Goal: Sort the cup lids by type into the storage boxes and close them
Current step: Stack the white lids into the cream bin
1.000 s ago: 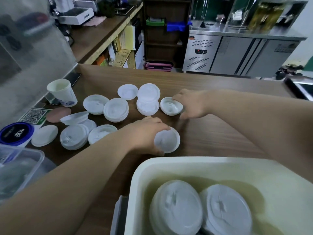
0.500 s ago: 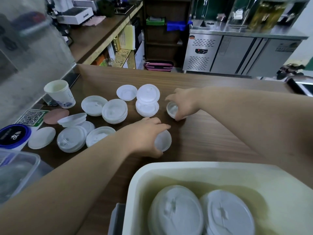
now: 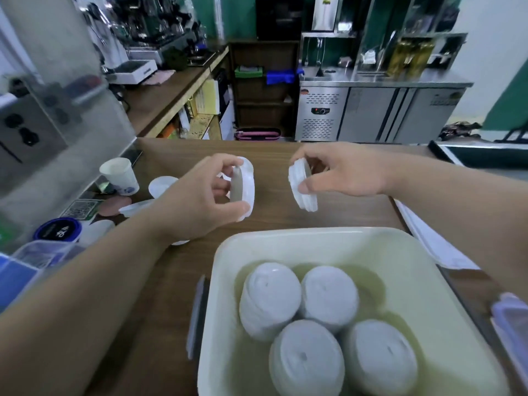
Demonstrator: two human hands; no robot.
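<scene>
Above the wooden counter (image 3: 285, 218), both hands are raised, well apart. The left hand (image 3: 200, 195) pinches a white cup lid (image 3: 245, 184) on edge between thumb and curled fingers (whether it is one lid or a few nested, I cannot tell). The right hand (image 3: 345, 172) grips a small stack of lids (image 3: 301, 190) the same way. Near, the cream storage box (image 3: 314, 238) lies open with four lid stacks (image 3: 328, 298) inside. Far left are a paper cup (image 3: 120, 175), loose lids (image 3: 163, 185), a QR-code sticker (image 3: 81, 208) and a dark-blue disc (image 3: 58, 230) bearing a white wireless mark; its writing is too blurred to read.
</scene>
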